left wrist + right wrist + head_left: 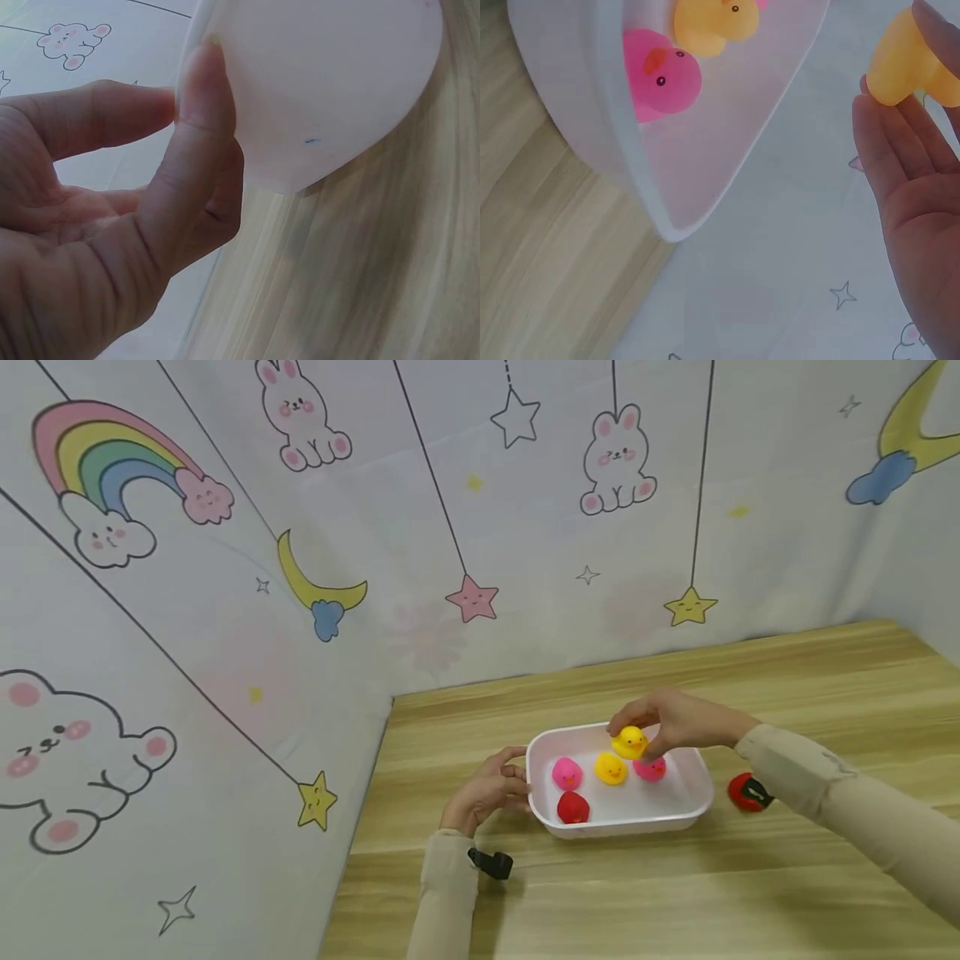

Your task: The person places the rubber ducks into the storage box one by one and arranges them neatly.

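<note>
Above the white plastic basin [630,823], my right hand [678,720] holds a yellow rubber duck [628,742] between thumb and fingers. The right wrist view shows this yellow duck [896,64] only in part. My left hand [487,793] pinches the basin's left rim, thumb and index finger meeting at the wall [330,82] in the left wrist view. Inside the basin sit a pink duck [567,773], a red duck [573,808], another yellow duck [611,769] and a second pink duck [654,769], partly hidden below the right hand.
A red object [741,792] lies on the wooden table [637,893] right of the basin, partly covered by a black piece at my right wrist. A black device [492,863] sits on my left wrist. A cartoon-printed white cloth [525,543] hangs behind and at left.
</note>
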The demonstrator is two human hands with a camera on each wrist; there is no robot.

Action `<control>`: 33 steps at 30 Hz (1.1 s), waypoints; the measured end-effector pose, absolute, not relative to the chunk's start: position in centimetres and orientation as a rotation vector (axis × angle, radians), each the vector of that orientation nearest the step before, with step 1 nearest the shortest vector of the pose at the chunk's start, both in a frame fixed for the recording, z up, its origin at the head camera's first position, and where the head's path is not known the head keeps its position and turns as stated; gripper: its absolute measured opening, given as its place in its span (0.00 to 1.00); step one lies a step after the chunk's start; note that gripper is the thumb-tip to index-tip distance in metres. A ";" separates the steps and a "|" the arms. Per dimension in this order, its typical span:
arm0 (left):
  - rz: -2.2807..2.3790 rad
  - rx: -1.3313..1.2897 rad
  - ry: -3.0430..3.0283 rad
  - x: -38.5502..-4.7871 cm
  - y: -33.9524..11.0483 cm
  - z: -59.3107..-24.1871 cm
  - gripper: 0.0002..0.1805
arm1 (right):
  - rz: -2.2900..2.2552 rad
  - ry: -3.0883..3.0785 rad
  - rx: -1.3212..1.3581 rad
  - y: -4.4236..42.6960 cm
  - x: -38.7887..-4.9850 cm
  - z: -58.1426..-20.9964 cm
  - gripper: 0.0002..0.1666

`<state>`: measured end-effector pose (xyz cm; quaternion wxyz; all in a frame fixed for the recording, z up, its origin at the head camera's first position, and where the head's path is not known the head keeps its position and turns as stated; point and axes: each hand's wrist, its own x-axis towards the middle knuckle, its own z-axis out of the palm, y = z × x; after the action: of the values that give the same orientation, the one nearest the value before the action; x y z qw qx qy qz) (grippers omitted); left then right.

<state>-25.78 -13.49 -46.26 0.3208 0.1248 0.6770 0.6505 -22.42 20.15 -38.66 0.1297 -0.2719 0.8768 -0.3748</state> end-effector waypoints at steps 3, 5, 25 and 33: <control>1.710 0.319 1.780 -25.7 -13.3 -46.3 0.38 | -1.066 2.531 -0.843 19.3 -22.7 -39.0 0.23; 1.707 0.320 1.782 -25.7 -13.2 -46.3 0.38 | -1.043 2.518 -0.870 18.6 -22.8 -39.3 0.21; 1.695 0.337 1.773 -25.7 -13.3 -46.1 0.37 | -0.633 2.549 -0.932 15.6 -22.5 -41.0 0.17; 1.713 0.303 1.775 -25.6 -13.4 -46.1 0.37 | -0.604 2.482 -0.948 14.9 -22.6 -42.2 0.15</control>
<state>-25.62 -13.43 -46.09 0.3225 0.1155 0.6760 0.6524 -22.64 14.87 -42.22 0.2068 -0.3405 0.8912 -0.2170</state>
